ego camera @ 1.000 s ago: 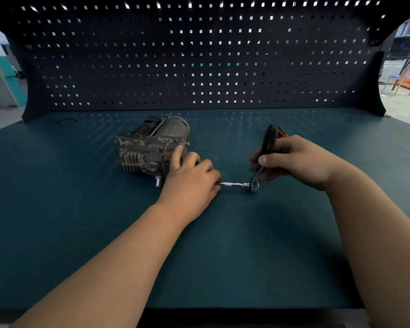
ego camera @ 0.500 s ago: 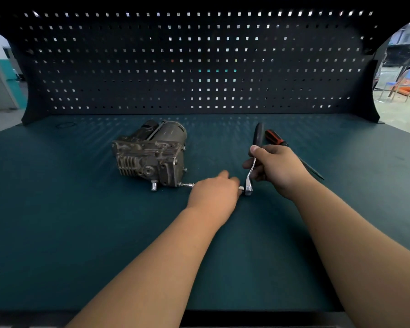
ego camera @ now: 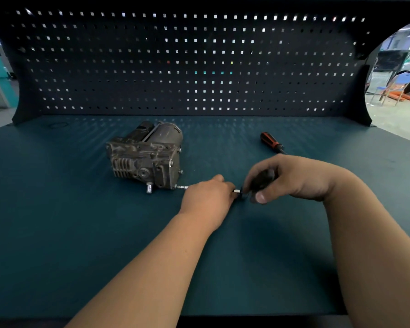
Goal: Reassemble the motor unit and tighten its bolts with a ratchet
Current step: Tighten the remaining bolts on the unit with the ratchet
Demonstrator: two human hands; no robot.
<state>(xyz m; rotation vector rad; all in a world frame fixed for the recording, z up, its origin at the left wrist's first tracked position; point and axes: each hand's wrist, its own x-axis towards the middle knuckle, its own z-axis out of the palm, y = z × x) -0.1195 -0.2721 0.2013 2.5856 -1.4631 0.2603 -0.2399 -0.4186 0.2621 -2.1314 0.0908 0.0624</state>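
- Right grip (ego camera: 291,178), curled round the ratchet (ego camera: 262,179) handle, has swung it down from upright; left grip (ego camera: 208,197) closes over the extension bar (ego camera: 182,187).
- Motor unit (ego camera: 145,157) sits on the table (ego camera: 81,233); a tightening stroke looks under way.

Screwdriver (ego camera: 271,142), orange/black handle, lies on bench (ego camera: 57,209) R of centre, handle twd back, shaft partly hidden. Dark pegboard (ego camera: 175,67) w/ square holes stands along bench rear. Blue chair (ego camera: 398,84) in bkgd, far R. Thin ring (ego camera: 58,125) on bench, back L.
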